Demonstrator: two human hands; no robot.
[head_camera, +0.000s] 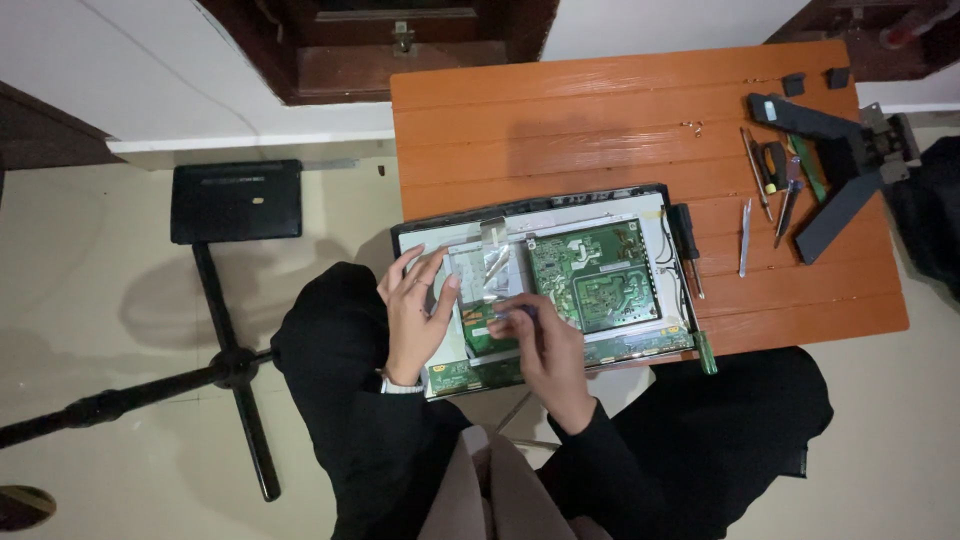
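Head view: an opened flat monitor (655, 205) at the orange slatted table's (600, 110) near edge is steadied by the flat, spread left hand (415, 310); a slim tool (527, 312) is pinched in the right hand (550, 350) beside the green circuit board (590, 275).

Opened monitor (560, 290) on table (600, 110), tools (775, 185) rightward.

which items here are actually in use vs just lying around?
In use:
- opened monitor back
- green circuit board
- silver shield plate, under left hand
- right hand, pinching a small dark tool

Lying about:
- black-handled screwdriver
- tweezers
- hand tools
- monitor stand
- loose screws
- floor stand
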